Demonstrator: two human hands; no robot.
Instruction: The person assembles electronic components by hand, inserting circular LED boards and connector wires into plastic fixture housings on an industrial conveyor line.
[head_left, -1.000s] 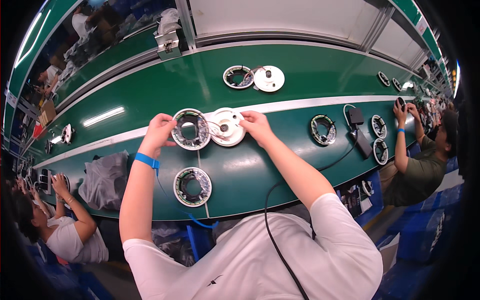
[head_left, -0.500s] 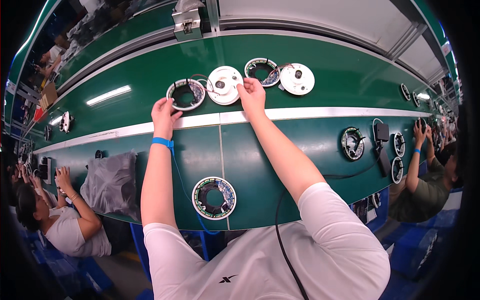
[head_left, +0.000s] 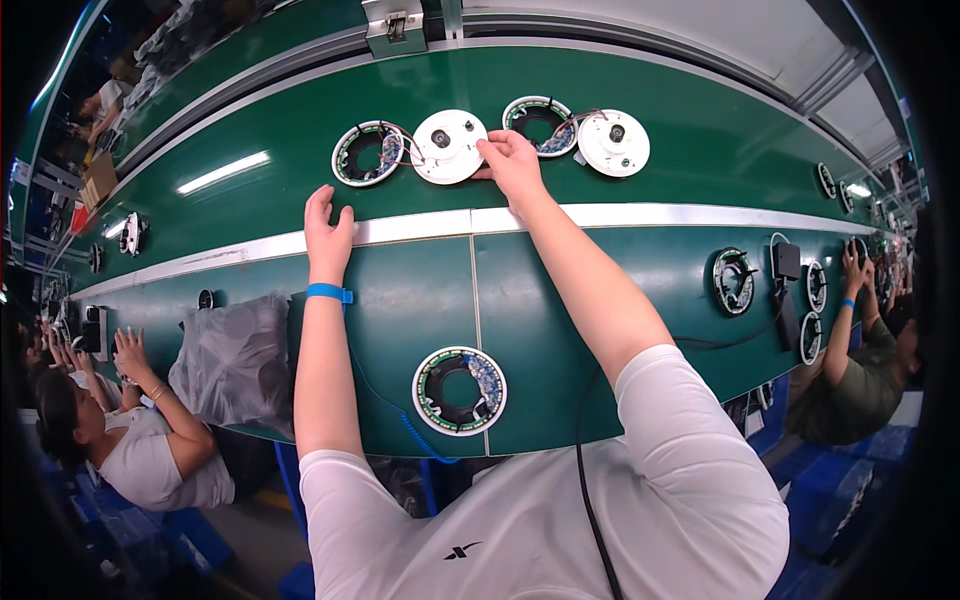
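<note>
My right hand (head_left: 514, 166) pinches the right edge of a white round disc (head_left: 432, 168), which has a dark round part at its centre. Thin wires run from that disc to a white-rimmed ring (head_left: 338, 160) with circuit boards inside, on its left. Below this ring my left hand (head_left: 328, 228) is apart from it, fingers spread and holding nothing, a blue strap around the wrist. Just right of my right hand lie a second ring with circuit boards (head_left: 513, 107) and its wired white disc (head_left: 597, 157). Closer to me sits another ring (head_left: 419, 397) on the green table.
A grey plastic bag (head_left: 235, 355) lies at the left beside a co-worker (head_left: 160, 440). At the right are a ring (head_left: 719, 283), a black box with a cable (head_left: 786, 262) and another person (head_left: 850, 390). A pale metal strip (head_left: 640, 215) crosses the work surface.
My left hand has let go of the left ring and drawn back toward me. My right hand stays at the white disc's edge. The whole view has shifted slightly.
</note>
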